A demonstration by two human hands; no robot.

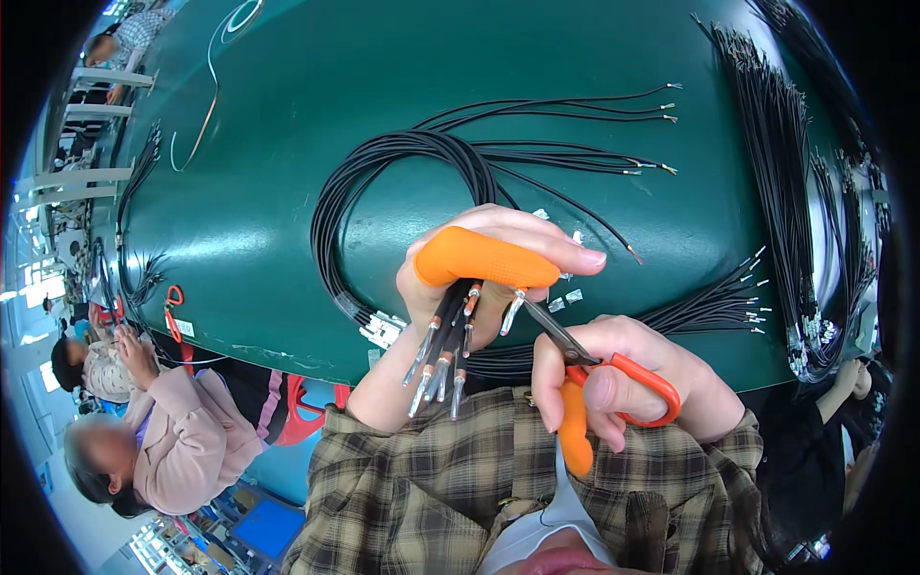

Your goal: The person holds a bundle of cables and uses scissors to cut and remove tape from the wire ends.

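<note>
My left hand (494, 225), with an orange finger cover on one finger, is closed round a bundle of black cables (443, 331). Their cut ends point down toward me, showing silvery foil and copper-coloured strands. One cable end (515, 309) stands apart from the others, below the orange fingertip. In my right hand (642, 355) is a pair of scissors (644, 379) with red-orange handles, another orange cover on a finger. The scissor blades reach up and left to that separate cable end; whether they cut into it I cannot tell. The coiled cables (331, 201) lie behind my left hand.
Small clear scraps (573, 296) lie on the green table (613, 38) beyond my right hand. More black cable bundles (767, 144) lie along the right side. Another pair of red scissors (173, 311) rests at the left edge. A person in a pink top (192, 422) sits to the left.
</note>
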